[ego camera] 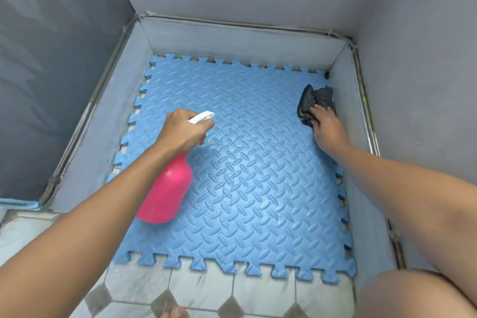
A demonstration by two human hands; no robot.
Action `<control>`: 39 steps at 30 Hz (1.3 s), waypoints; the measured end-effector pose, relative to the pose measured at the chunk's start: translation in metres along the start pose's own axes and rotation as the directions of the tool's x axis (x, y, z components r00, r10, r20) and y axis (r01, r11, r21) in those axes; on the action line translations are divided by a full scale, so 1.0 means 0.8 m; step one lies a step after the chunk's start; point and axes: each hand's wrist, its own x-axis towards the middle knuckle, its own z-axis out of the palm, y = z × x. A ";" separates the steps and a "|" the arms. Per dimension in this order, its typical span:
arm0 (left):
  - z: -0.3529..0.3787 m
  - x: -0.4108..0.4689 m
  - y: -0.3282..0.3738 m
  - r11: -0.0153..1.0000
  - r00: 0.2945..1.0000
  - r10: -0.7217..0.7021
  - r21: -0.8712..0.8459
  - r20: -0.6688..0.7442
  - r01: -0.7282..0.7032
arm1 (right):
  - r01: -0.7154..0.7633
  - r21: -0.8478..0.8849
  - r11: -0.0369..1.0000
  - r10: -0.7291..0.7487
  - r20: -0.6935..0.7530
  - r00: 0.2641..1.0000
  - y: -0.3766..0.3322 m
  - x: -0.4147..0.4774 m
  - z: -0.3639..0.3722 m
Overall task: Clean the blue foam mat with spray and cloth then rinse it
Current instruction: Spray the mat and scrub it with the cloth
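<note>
We see the blue foam mat (258,162) lying flat on the floor of a grey corner, w/ its puzzle-shaped edges close to the low grey walls (232,41) at the back, left and right, and its near edge resting on the tiled floor (258,292). Our left arm comes in from the lower left, almost straight, and the left hand (184,131) is clenched around the neck of the spray bottle (167,188), fingers wrapped at the trigger. The bottle has a pink body and a white head (202,117); it is tilted, the head pointing forward toward the mat's middle, the pink body hanging down under the wrist, above the left part of the mat. We cannot tell if the bottle's base touches the mat. Our right arm reaches from the right side, elbow a bit bent, and the right hand (326,126) lies palm down, fingers spread, pressing on the dark cloth (313,103). The cloth is bunched up on the mat near its back right corner. A bare knee (413,292) shows at bottom right.
</note>
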 end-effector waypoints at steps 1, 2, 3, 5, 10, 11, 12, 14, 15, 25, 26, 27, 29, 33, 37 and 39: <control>0.002 0.002 -0.002 1.000 1.000 -0.005 0.006 -0.028 0.005 | -0.004 0.000 1.000 0.004 0.000 1.000 0.000 0.002 0.001; 0.002 0.004 -0.004 1.000 0.998 -0.012 0.009 -0.056 0.012 | -0.008 -0.002 1.000 0.008 -0.006 1.000 -0.002 0.004 0.002; 0.002 0.006 -0.006 1.000 0.997 -0.014 0.006 -0.076 0.014 | -0.016 0.001 1.000 0.016 -0.016 1.000 -0.003 0.006 0.003; 0.000 0.009 -0.010 1.000 0.997 0.009 0.020 -0.073 -0.007 | -0.062 0.021 0.998 0.063 -0.041 0.997 -0.011 0.011 0.004; -0.009 0.013 -0.022 0.998 0.987 -0.031 -0.057 -0.161 0.022 | -0.164 0.078 0.983 0.168 -0.048 0.985 -0.048 0.042 0.007; -0.011 0.013 -0.025 0.995 0.980 -0.056 -0.095 -0.190 0.039 | -0.168 0.077 0.983 0.172 -0.048 0.984 -0.056 0.051 0.012; -0.013 0.012 -0.028 0.992 0.975 -0.072 -0.118 -0.209 0.048 | -0.167 0.069 0.984 0.170 -0.045 0.984 -0.066 0.060 0.015; -0.016 0.010 -0.032 0.989 0.977 -0.062 -0.143 -0.206 0.032 | -0.125 0.035 0.991 0.126 -0.008 0.992 -0.095 0.074 0.024; -0.017 0.007 -0.033 0.988 0.980 -0.043 -0.156 -0.196 0.012 | -0.076 0.009 0.997 0.076 0.029 0.997 -0.116 0.078 0.031; -0.020 -0.020 -0.019 0.994 0.998 0.009 -0.110 -0.067 -0.016 | 0.694 0.146 0.705 -0.670 0.458 0.584 -0.264 0.018 0.098; -0.022 -0.019 -0.019 0.993 0.999 -0.014 -0.114 -0.045 0.008 | 0.687 0.132 0.715 -0.667 0.423 0.613 -0.251 0.025 0.088; -0.024 -0.018 -0.019 0.993 0.999 -0.034 -0.115 -0.029 0.031 | 0.649 0.108 0.753 -0.639 0.360 0.680 -0.233 0.033 0.078; -0.028 -0.015 -0.021 0.992 0.998 -0.065 -0.107 -0.019 0.062 | 0.476 0.060 0.877 -0.479 0.178 0.860 -0.179 0.054 0.056; -0.030 -0.006 -0.033 0.993 0.991 -0.103 -0.070 -0.080 0.097 | 0.008 -0.024 1.000 -0.008 -0.021 1.000 -0.060 0.067 0.023; -0.028 0.007 -0.046 0.985 0.966 -0.150 -0.110 -0.210 0.129 | -0.029 -0.046 0.999 0.027 -0.047 0.999 -0.026 0.057 0.014; -0.025 0.012 -0.050 0.989 0.963 -0.127 -0.099 -0.240 0.106 | -0.058 -0.040 0.998 0.054 -0.078 0.995 -0.033 0.063 0.017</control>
